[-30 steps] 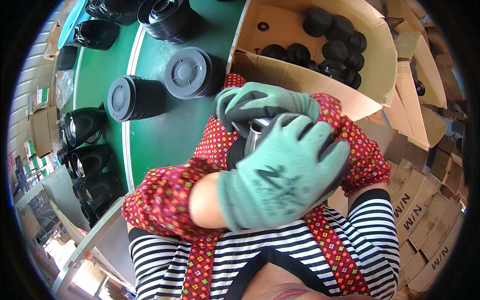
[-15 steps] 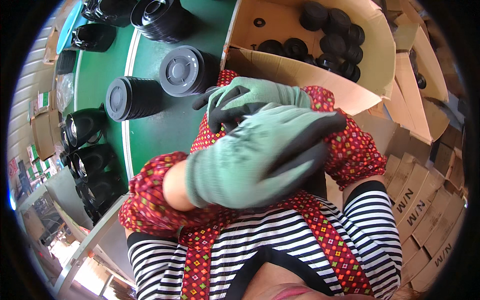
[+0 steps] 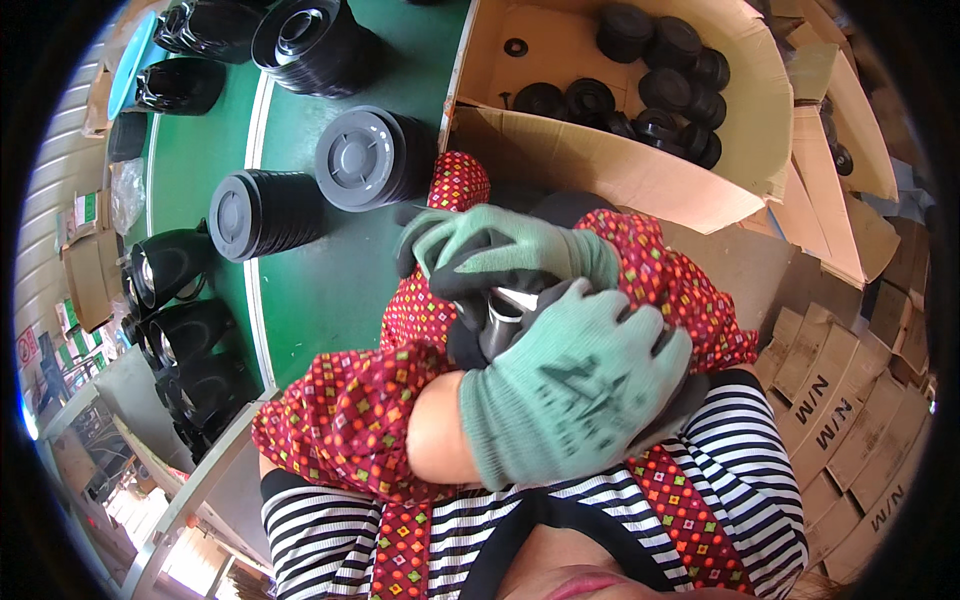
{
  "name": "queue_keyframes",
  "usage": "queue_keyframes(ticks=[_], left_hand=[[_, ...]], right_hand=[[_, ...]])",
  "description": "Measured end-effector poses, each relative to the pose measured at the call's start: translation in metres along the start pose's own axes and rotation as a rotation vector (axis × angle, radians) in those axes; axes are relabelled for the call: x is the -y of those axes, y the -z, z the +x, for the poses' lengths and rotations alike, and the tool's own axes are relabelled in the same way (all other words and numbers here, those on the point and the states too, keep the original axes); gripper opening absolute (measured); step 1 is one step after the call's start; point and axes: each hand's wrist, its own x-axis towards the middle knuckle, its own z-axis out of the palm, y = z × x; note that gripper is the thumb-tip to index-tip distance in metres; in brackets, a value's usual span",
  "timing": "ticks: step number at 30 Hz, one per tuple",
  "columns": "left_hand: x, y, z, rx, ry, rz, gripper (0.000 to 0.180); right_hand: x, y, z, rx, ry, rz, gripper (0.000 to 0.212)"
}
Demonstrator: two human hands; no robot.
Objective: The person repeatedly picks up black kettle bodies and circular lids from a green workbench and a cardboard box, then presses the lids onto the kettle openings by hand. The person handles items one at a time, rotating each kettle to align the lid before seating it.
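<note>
Both of my hands wear green knit gloves with dark palms, and they meet close in front of my body. Between them is a dark glossy part (image 3: 503,322) with a shiny rim and a round opening; most of it is hidden by the gloves. My right hand (image 3: 515,248), coming from the right side, curls over its far side. On its near side, my left hand (image 3: 580,385) is closed around it with the back of the glove toward me. What the covered fingers touch cannot be seen.
A green bench (image 3: 330,290) carries stacks of round black discs (image 3: 360,160) and glossy black vessels (image 3: 185,325). To the far right, an open cardboard box (image 3: 620,165) contains several round black parts (image 3: 665,90). Flattened cartons (image 3: 825,420) lean at the right.
My left hand has moved right and nearer my body, its fingers now curled. My right hand has come slightly nearer too. The dark glossy part now shows between them.
</note>
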Motion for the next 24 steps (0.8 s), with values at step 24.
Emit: queue_keyframes(ticks=[24], left_hand=[[0.100, 0.002, -0.044, -0.445, -0.572, -0.914, 0.037]], right_hand=[[0.092, 0.003, -0.033, -0.305, -0.207, -1.178, 0.026]])
